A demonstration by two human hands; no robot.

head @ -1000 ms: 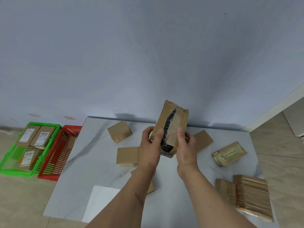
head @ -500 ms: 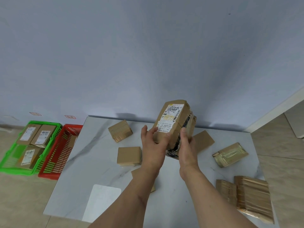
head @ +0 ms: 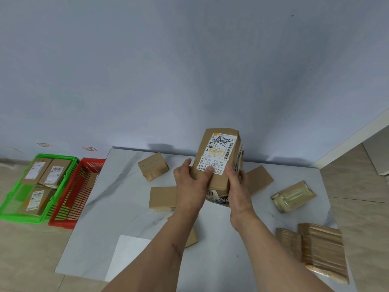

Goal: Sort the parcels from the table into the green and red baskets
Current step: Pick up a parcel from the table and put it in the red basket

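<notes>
Both hands hold one parcel above the table.
The left hand [head: 189, 186] and right hand [head: 239, 186] are clamped on the tall brown cardboard parcel with a white label [head: 219, 159], near the far edge of the white marble table [head: 117, 207].

Baskets [head: 63, 199] left of table [head: 117, 207]; parcels [head: 293, 199] on table.

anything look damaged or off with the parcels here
Yes. The held parcel, gripped by the left hand and right hand, looks torn open at its lower end, with dark printed contents showing. On the table, the taped parcel at right looks crumpled and lies askew.
</notes>
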